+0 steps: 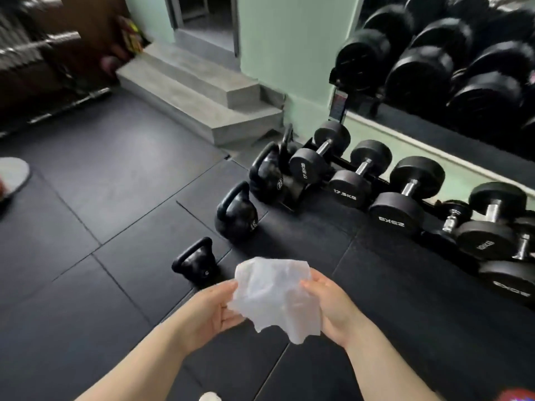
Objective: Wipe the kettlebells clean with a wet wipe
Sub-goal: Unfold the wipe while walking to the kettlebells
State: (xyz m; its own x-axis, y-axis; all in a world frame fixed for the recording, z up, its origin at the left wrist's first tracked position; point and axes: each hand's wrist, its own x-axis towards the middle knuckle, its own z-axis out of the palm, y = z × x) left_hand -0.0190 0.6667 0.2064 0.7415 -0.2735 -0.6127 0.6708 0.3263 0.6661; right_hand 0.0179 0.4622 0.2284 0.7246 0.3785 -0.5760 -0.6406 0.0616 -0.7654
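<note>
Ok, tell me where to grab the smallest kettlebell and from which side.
Probably best to grip the smallest kettlebell by its handle, coming from above: it stands upright on the mat, so the loop sits on top, open to hook through.

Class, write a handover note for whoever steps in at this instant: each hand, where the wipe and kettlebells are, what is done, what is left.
Left hand and right hand each grip an edge of the wet wipe, held open in the air.
Small kettlebell, middle kettlebell and large kettlebell stand in a row on the floor mat, by the dumbbells.
Done: wipe is out. To do: wipe every kettlebell; the wipe touches none.
</note>
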